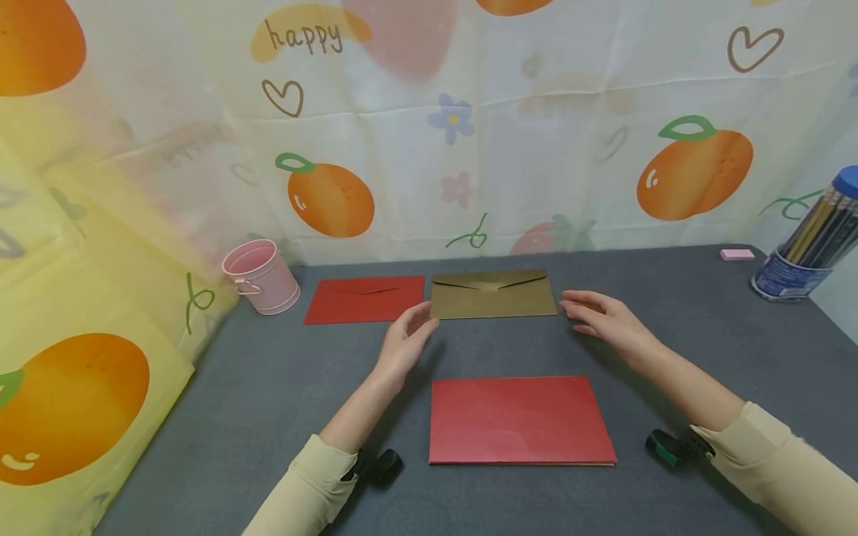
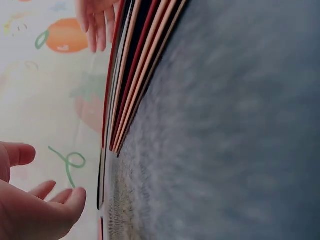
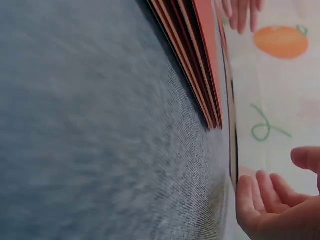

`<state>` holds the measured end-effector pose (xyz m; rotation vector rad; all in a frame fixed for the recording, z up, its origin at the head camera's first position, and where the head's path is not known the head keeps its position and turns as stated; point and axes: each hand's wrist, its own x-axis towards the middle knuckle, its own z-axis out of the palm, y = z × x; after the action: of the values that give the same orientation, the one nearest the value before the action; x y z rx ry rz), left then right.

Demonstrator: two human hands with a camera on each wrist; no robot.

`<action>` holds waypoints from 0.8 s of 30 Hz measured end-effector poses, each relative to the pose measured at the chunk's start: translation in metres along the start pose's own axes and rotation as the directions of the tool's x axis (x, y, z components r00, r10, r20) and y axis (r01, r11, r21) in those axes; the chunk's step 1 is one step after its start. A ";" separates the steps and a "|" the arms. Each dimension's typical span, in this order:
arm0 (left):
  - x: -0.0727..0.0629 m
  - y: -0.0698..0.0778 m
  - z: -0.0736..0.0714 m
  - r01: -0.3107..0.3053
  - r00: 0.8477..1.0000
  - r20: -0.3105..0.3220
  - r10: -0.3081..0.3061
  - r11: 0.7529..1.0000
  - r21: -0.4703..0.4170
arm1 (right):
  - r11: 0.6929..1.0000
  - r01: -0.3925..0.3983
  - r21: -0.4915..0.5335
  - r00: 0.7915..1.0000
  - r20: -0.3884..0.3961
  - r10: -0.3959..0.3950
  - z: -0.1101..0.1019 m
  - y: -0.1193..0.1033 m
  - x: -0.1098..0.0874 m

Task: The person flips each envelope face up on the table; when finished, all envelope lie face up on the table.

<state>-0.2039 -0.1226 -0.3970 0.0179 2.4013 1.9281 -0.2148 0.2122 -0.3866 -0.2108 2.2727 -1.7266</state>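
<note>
My left hand (image 1: 404, 341) hovers with relaxed, slightly bent fingers near the gap between a flat red envelope (image 1: 365, 300) and a gold envelope (image 1: 494, 298) with its flap side up. Beyond the gold envelope's right edge is my right hand (image 1: 613, 325), fingers loosely bent with nothing between them. Closer to me lies a stack of envelopes (image 1: 519, 420) with a red one on top. Its red and tan layered edges (image 2: 137, 75) show in the left wrist view. The left hand (image 2: 42, 210) holds nothing there, and the right hand (image 3: 285, 202) looks likewise bare in its own view.
A pink bucket (image 1: 264, 279) stands at the back left of the dark grey table (image 1: 268, 447). At the back right are a pink eraser-like block (image 1: 736, 254) and a blue-labelled holder (image 1: 791, 274) full of pencils. A fruit-printed cloth (image 1: 402, 134) hangs behind.
</note>
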 end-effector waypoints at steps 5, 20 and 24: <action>-0.023 0.001 -0.003 -0.106 0.991 0.084 0.100 0.992 0.071 | 0.996 0.057 -0.066 0.997 -0.043 -0.060 0.004 -0.006 -0.022; -0.069 0.003 -0.014 -0.548 0.799 0.458 0.390 0.786 0.287 | 0.829 0.370 -0.419 0.925 0.084 -0.371 0.030 -0.005 -0.076; -0.077 0.002 -0.016 -0.641 0.704 0.605 0.373 0.701 0.313 | 0.717 0.501 -0.485 0.859 0.180 -0.479 0.034 0.002 -0.083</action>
<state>-0.1282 -0.1412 -0.3880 1.2118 2.5712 1.0952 -0.1259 0.2050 -0.3859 -1.0428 2.7781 -1.2133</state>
